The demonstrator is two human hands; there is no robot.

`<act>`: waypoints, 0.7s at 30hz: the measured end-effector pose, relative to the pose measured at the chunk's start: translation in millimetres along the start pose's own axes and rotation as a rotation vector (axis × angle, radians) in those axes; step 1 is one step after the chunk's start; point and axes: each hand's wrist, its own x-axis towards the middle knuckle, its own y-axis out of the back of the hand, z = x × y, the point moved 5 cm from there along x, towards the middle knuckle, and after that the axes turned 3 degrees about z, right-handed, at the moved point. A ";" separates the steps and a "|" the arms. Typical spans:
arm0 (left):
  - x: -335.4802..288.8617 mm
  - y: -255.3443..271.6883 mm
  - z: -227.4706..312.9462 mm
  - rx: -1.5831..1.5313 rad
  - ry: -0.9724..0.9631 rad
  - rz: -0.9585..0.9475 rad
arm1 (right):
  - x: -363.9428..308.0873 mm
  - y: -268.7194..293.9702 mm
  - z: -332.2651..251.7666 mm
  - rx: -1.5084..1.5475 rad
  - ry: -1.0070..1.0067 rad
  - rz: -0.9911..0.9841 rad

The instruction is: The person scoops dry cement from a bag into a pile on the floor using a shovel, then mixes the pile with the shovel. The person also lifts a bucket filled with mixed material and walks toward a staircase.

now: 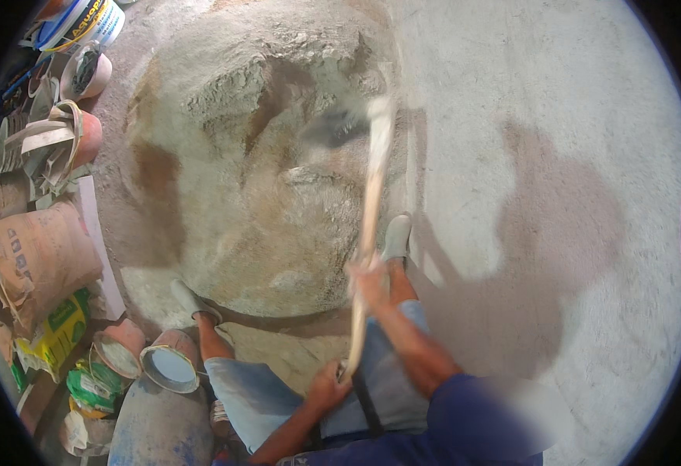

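Observation:
A long-handled hoe (372,194) slants away from me, its pale wooden handle running forward and slightly right. My left hand (329,387) is closed around the near end of the handle, between my knees. Farther up, my right hand (367,280) wraps the handle, slightly blurred by motion. The dark hoe blade (334,128) is smeared and sits over a wide heap of grey-brown sandy powder (278,241). Whether the blade touches the heap I cannot tell. Ridges and a hollow show at the heap's far side.
Along the left stand buckets (86,138), a brown paper sack (41,252), a yellow-green bag (62,330) and a white tub (84,23). A bucket of pale liquid (171,365) is near a barrel (161,423). Concrete floor (465,101) lies right; my feet straddle the heap's near edge.

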 end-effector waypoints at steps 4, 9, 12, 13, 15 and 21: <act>29.4 72.6 -10.9 0.210 -0.223 0.391 | 142.7 68.9 -125.6 -0.166 0.305 0.064; -0.8 160.4 -73.2 0.640 0.016 0.636 | 281.6 96.3 -255.0 -0.704 0.521 0.295; -15.2 153.0 -102.0 0.636 0.127 0.655 | 333.0 96.4 -288.3 -0.972 0.509 0.254; -12.8 147.5 -111.5 0.640 0.217 0.642 | 345.1 93.3 -296.1 -1.009 0.506 0.231; -4.6 138.5 -118.1 0.651 0.257 0.707 | 363.4 91.8 -305.8 -1.222 0.442 0.172; 6.2 140.9 -120.4 0.586 0.372 0.713 | 359.6 141.0 -291.7 -1.518 0.295 -0.032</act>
